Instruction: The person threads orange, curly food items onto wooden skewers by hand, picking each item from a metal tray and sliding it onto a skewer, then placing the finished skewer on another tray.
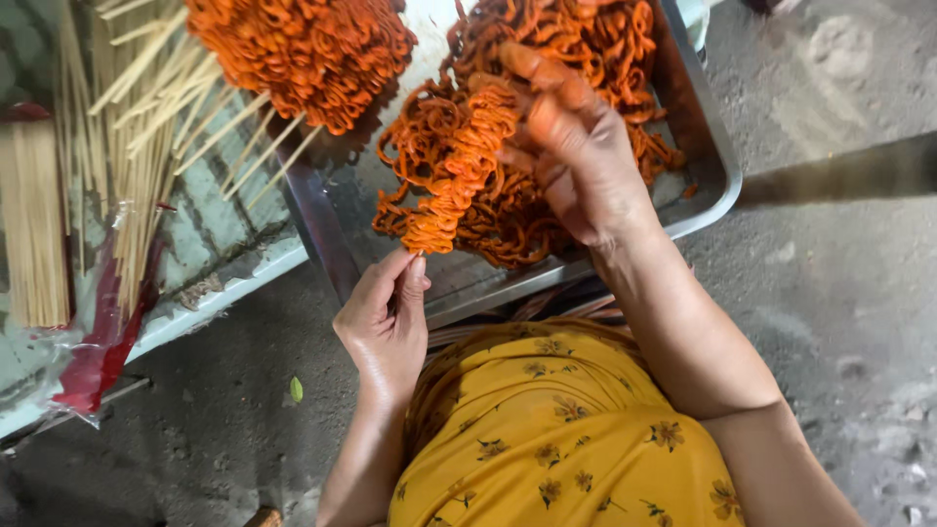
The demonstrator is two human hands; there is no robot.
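Observation:
My left hand (386,317) pinches the lower end of a thin skewer threaded with orange ribbon-like strips (464,166). My right hand (571,146), stained orange, holds the upper part of that threaded skewer and presses the strips together. Both hands work over a metal tray (708,200) filled with loose orange strips (586,39). The skewer stick itself is almost fully hidden by the strips.
A pile of finished orange skewers (312,49) with bare stick ends lies at the upper left. Bundles of plain bamboo sticks (34,224) in plastic wrap rest on a pale board at the left. Grey concrete floor (839,293) surrounds the tray; my yellow flowered garment (556,429) fills the bottom.

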